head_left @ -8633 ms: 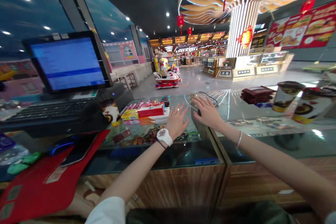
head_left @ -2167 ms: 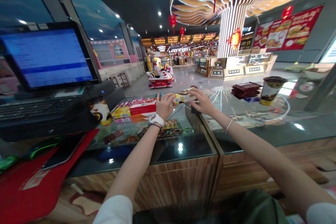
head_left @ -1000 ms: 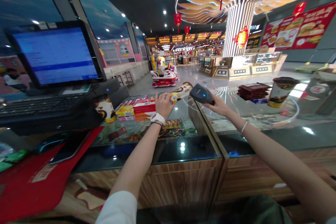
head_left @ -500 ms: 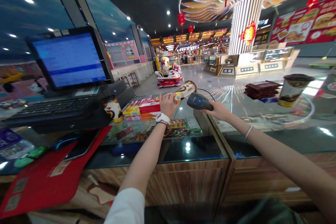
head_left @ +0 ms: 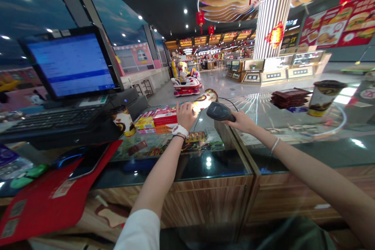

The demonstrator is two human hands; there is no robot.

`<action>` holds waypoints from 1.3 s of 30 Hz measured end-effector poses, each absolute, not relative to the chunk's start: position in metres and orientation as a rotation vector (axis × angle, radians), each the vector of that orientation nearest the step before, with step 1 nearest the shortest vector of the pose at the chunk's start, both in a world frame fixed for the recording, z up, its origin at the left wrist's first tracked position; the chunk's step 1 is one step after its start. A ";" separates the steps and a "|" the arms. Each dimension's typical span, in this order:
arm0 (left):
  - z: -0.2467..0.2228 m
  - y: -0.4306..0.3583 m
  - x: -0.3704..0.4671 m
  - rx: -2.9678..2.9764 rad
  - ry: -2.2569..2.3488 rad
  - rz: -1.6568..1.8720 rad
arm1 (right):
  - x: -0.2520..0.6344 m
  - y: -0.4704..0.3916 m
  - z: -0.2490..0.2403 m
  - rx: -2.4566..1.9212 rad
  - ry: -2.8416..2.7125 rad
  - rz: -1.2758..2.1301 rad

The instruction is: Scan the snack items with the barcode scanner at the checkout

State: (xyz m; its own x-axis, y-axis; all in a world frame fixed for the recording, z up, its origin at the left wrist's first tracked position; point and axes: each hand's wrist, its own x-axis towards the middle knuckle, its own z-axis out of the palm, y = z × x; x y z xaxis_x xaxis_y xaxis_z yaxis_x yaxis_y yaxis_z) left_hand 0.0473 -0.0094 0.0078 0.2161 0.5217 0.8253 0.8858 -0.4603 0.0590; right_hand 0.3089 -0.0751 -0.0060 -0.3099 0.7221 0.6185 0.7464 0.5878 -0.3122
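Note:
My left hand [head_left: 185,115] is closed on the near end of a brown and white paper cup [head_left: 208,97], which lies tilted on its side above the glass counter. A bright glow covers the cup's near part. In my right hand [head_left: 240,122] is a dark barcode scanner [head_left: 219,111], its head aimed at the cup from the right. Red and yellow snack boxes [head_left: 164,118] are stacked just left of my left hand. A similar cup [head_left: 123,120] stands upright by the keyboard.
A monitor [head_left: 73,62] and a keyboard [head_left: 47,119] stand at the left. A phone [head_left: 89,161] lies on a red sheet [head_left: 47,211] near a mouse [head_left: 69,157]. To the right are dark red packets [head_left: 288,97] and another upright cup [head_left: 325,97].
A bright light now falls on the cup, and the blue light on the scanner is gone. Both hands keep nearly the same place; the view has shifted slightly.

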 end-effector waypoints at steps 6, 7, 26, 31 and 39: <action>0.007 -0.009 0.046 -2.083 -1.299 -1.111 | 0.309 -0.075 -0.004 -1.180 -2.108 -0.053; 0.008 -0.009 0.046 -2.080 -1.297 -1.098 | 0.309 -0.075 -0.003 -1.183 -2.113 -0.051; 0.011 -0.012 0.046 -2.071 -1.275 -1.086 | 0.351 -0.036 -0.016 -0.879 -2.272 0.137; 0.010 -0.012 0.047 -2.088 -1.257 -1.105 | 0.370 -0.018 -0.028 -0.886 -2.306 0.157; 0.008 -0.009 0.048 -2.099 -1.220 -1.134 | 0.391 0.005 -0.049 -1.006 -2.354 0.034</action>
State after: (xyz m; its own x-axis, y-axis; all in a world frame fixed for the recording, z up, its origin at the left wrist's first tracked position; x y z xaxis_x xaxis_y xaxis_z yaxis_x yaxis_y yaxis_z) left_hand 0.0476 -0.0092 0.0078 0.2676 0.4874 0.8311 0.8645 -0.5024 0.0163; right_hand 0.3914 0.0045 -0.0488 -0.5523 0.6706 0.4952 0.6559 0.7162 -0.2383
